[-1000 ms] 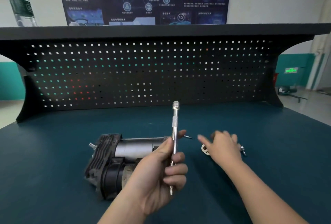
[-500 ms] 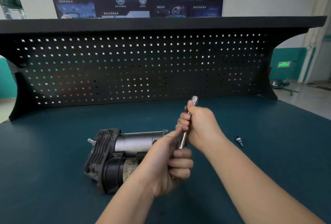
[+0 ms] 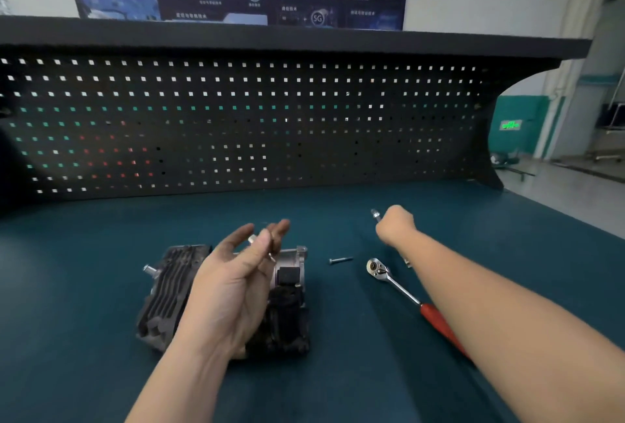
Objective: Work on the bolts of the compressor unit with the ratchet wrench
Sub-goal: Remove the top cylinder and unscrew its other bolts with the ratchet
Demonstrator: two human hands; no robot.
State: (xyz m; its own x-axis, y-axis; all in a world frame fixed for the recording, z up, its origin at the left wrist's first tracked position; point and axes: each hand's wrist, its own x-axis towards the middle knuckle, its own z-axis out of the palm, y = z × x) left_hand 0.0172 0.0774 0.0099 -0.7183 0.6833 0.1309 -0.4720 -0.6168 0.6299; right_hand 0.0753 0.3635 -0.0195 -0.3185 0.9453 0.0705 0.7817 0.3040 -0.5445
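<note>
The dark finned compressor unit lies on the teal bench, its silver body mostly hidden behind my left hand. That hand hovers palm-up over it and pinches a small silver piece between thumb and fingers; the piece is blurred. Farther right, my right hand is a fist around a thin silver extension bar, only its tip showing. The ratchet wrench, chrome head and red handle, lies loose on the bench beside my right forearm. One bolt lies between the compressor and the wrench.
A small metal part peeks out beside my right forearm. The black pegboard walls off the back of the bench, with a shelf above it. The bench's right edge drops to the floor.
My hands have separated: the right one carried the extension bar away to the right, while the left one stayed over the compressor, its fingers loosened. The view tipped down, showing the wrench.
</note>
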